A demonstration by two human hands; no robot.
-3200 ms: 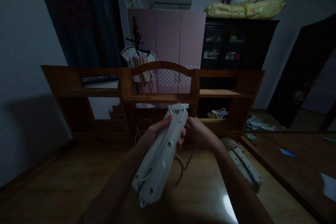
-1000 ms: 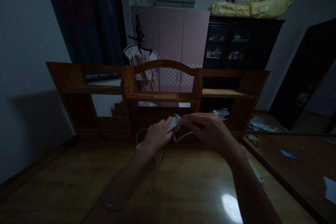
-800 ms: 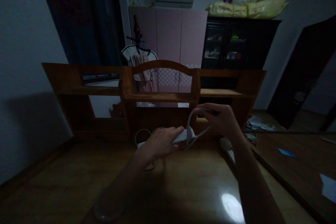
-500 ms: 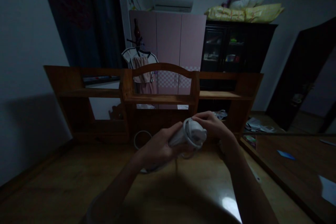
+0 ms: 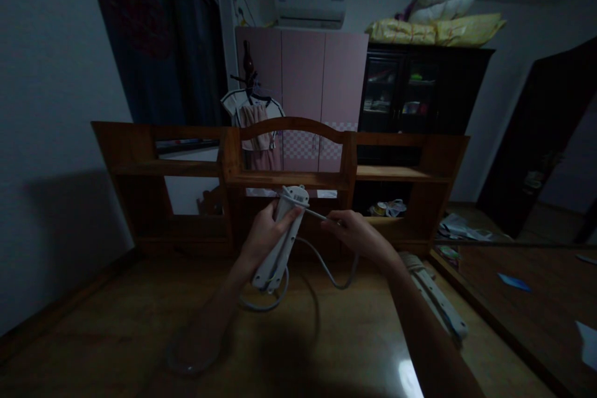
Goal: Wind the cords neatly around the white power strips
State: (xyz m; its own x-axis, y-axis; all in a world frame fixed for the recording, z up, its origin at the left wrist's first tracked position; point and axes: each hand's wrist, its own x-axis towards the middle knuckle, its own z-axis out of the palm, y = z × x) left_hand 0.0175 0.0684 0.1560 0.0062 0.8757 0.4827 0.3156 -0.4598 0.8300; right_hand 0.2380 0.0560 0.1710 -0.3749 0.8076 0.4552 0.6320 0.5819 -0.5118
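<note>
My left hand (image 5: 267,233) is closed round a white power strip (image 5: 276,260), held tilted above the wooden desk with its back, label and screws showing. Part of the white cord crosses the strip's upper end under my left thumb. My right hand (image 5: 357,233) pinches the cord (image 5: 321,216) a short way to the right and pulls that stretch straight. Below both hands the slack cord hangs in loops. A second white power strip (image 5: 441,301), its cord wound round one end, lies on the desk by my right forearm.
A wooden shelf unit (image 5: 289,180) stands along the desk's (image 5: 140,323) back. At the right is a lower brown surface with a blue card (image 5: 513,282) and white paper. Behind stand a pink wardrobe (image 5: 303,81) and a dark cabinet (image 5: 466,87).
The power strip has turned from end-on to showing its back. My right hand has moved from the strip's end out to the right, drawing the cord with it.
</note>
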